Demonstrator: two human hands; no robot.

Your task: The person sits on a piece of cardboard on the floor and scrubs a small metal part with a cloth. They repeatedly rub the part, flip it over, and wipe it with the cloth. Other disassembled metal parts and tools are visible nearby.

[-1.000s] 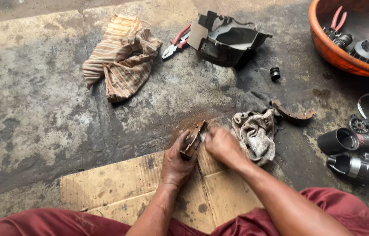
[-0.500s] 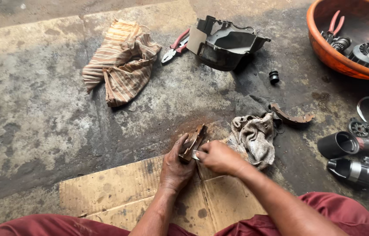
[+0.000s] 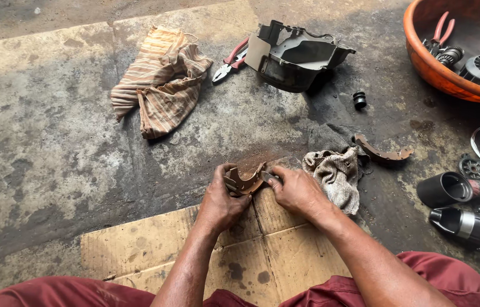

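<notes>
My left hand (image 3: 220, 199) grips a curved rusty brake shoe (image 3: 245, 182) held over the stained concrete floor. My right hand (image 3: 297, 190) pinches a small metal blade (image 3: 268, 177) whose tip touches the shoe's right end. A dirty grey rag (image 3: 336, 173) lies just right of my right hand. A second brake shoe (image 3: 382, 150) rests on the floor beyond the rag. Flattened cardboard (image 3: 138, 244) lies under my forearms.
A striped cloth (image 3: 160, 79) lies at the back left. Red-handled pliers (image 3: 230, 59) sit beside a black plastic housing (image 3: 297, 54). A small black bush (image 3: 359, 99) stands nearby. An orange basin (image 3: 433, 68) holds pliers and parts. Black and silver cylinders (image 3: 461, 204) lie at right.
My left hand has turned the brake shoe from edge-on to show its curved face. My right hand has shifted slightly up and right, still at the shoe's end.
</notes>
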